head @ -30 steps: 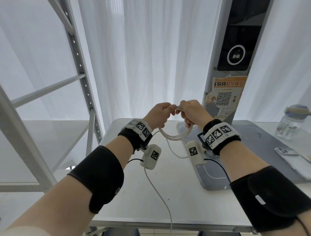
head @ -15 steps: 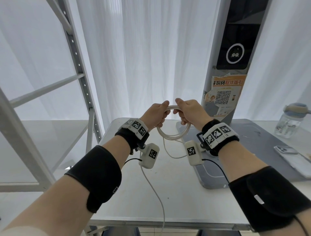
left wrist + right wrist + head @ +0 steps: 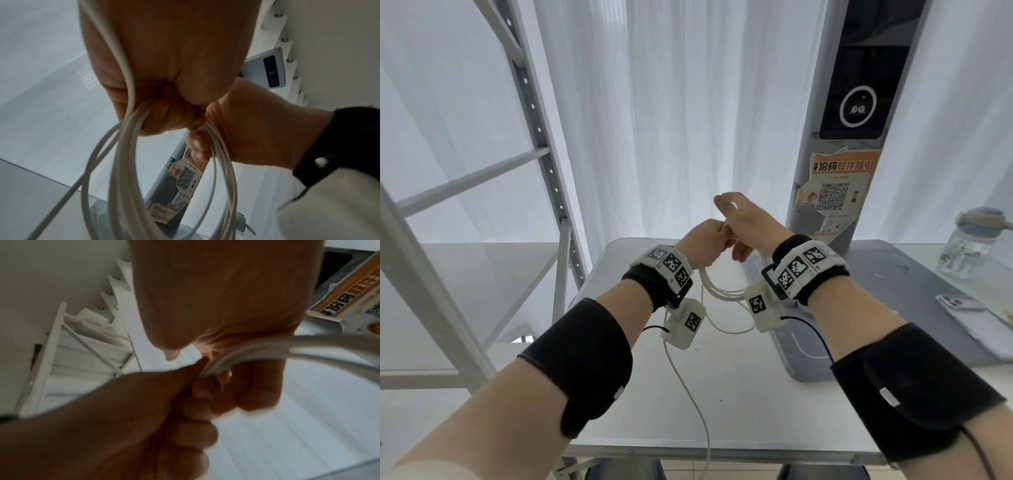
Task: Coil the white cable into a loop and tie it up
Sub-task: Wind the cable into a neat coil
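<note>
Left hand (image 3: 703, 241) fist grips white cable (image 3: 717, 291) coil; right hand (image 3: 748, 224) grip unclear. White counter (image 3: 739, 394), curtains (image 3: 671, 102) 12 o'clock.

White surface (image 3: 722, 394), with a grey mat (image 3: 893, 274) laid across its right part. On the mat, toward the far edge, a tall grey pillar (image 3: 835, 205) standing upright; toward the right edge, a phone (image 3: 976, 322) lying flat. Beyond the mat's far right corner, a clear bottle (image 3: 965, 246) upright; trailing over the bare white part, a white cable (image 3: 688, 394), from under the hands to the near edge and down past it.
</note>
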A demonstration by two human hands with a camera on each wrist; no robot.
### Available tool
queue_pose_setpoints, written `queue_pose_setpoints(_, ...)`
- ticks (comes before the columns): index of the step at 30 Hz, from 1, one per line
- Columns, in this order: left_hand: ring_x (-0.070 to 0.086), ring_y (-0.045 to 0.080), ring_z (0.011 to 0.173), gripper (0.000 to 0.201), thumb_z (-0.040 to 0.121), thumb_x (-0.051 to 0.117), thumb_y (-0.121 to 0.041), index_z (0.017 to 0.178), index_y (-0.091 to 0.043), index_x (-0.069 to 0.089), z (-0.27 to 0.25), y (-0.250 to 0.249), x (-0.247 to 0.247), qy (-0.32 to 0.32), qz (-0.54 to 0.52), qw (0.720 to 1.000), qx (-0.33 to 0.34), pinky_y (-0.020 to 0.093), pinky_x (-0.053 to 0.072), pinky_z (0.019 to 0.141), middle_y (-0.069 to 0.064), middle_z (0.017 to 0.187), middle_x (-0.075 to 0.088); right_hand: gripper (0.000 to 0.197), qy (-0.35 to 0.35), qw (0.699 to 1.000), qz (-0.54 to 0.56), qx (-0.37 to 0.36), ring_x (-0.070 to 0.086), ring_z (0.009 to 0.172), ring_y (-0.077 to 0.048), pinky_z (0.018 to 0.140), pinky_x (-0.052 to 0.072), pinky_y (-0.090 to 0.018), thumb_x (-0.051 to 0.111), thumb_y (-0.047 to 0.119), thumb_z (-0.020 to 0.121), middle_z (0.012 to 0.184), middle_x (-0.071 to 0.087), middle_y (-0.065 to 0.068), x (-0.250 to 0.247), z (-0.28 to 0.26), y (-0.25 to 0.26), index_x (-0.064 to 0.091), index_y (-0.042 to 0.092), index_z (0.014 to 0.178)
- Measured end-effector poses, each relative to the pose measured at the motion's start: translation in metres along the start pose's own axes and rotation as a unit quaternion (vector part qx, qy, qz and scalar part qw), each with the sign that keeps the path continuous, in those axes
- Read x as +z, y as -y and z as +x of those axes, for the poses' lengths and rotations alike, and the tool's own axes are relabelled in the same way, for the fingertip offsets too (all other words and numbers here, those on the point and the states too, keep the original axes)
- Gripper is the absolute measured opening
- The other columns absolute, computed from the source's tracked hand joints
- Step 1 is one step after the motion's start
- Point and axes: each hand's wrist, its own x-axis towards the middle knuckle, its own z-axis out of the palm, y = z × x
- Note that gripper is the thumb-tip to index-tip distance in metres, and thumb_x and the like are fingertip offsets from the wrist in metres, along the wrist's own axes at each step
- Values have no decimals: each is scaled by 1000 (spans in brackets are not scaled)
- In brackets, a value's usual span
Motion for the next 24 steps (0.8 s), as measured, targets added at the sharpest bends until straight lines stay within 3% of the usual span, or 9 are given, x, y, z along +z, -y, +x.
queue_pose_setpoints(3, 41, 14, 54, 38, 103, 33, -14, 69, -13, 49, 0, -4, 3, 6, -27, 1000, -3, 24, 35, 51, 3, 71, 53, 69, 13, 997, -75, 24, 46, 40, -12, 42, 35, -22, 20, 66, 103, 72, 62, -5, 1, -2, -2, 57, 10, 120)
queue_pose_setpoints(5, 38, 16, 53, 35, 101, 32, -12, 78, -3, 56, -1, -2, 5, 22, -70, 997, -12, 26, 36, 51, 7, 75, 55, 83, 24, 993, -111, 22, 39, 30, -5, 46, 31, -24, 15, 70, 101, 56, 53, -2, 1, 0, -2, 63, 4, 88)
queue_pose_setpoints(7, 38, 16, 54, 35, 101, 32, -12, 88, 2, 60, -3, 0, 7, 43, -137, 989, -23, 27, 39, 54, 1, 65, 55, 88, 17, 990, -141, 21, 45, 35, -7, 55, 34, -28, 13, 74, 98, 54, 52, -3, 0, 4, -4, 61, 5, 73)
queue_pose_setpoints(9, 48, 15, 58, 37, 104, 36, -20, 85, -2, 62, -4, 0, 6, 68, -196, 978, -22, 28, 46, 62, -5, 60, 55, 91, -10, 989, -143, 24, 58, 55, -16, 65, 41, -34, 13, 78, 95, 61, 60, -5, -1, 10, -10, 62, 5, 71)
queue_pose_setpoints(12, 64, 16, 78, 44, 103, 42, -43, 91, -10, 68, -3, 1, 1, 76, -184, 980, -30, 30, 54, 74, 0, 83, 66, 89, -74, 987, -134, 42, 66, 76, -22, 73, 43, -36, 13, 77, 96, 78, 70, -5, -7, 15, -16, 71, 10, 87)
queue_pose_setpoints(15, 61, 18, 93, 47, 99, 45, -53, 110, -12, 66, 0, 13, -2, 104, -88, 989, -60, 39, 56, 84, 4, 107, 66, 84, -113, 983, -138, 50, 65, 88, -24, 80, 40, -36, 16, 71, 100, 93, 72, -5, -16, 18, -19, 76, 13, 92)
queue_pose_setpoints(17, 60, 17, 91, 43, 99, 48, -51, 114, -16, 66, -2, 20, -3, 124, -85, 985, -82, 33, 56, 75, 4, 110, 62, 78, -134, 980, -134, 57, 63, 87, -25, 80, 38, -36, 19, 67, 102, 91, 70, -4, -21, 17, -20, 75, 13, 90)
queue_pose_setpoints(19, 55, 15, 80, 41, 98, 52, -48, 113, -14, 69, -3, 23, -5, 99, -96, 987, -87, 25, 46, 61, 5, 99, 56, 72, -155, 978, -129, 59, 58, 78, -23, 78, 36, -35, 23, 61, 104, 80, 64, -2, -25, 17, -20, 71, 12, 84)
queue_pose_setpoints(24, 41, 14, 64, 37, 96, 56, -47, 94, -18, 79, -5, 26, -17, 43, -97, 990, -92, 22, 36, 51, 1, 83, 44, 65, -201, 976, -58, 53, 51, 61, -18, 63, 34, -33, 33, 53, 105, 64, 56, 1, -33, 16, -25, 69, 11, 71)
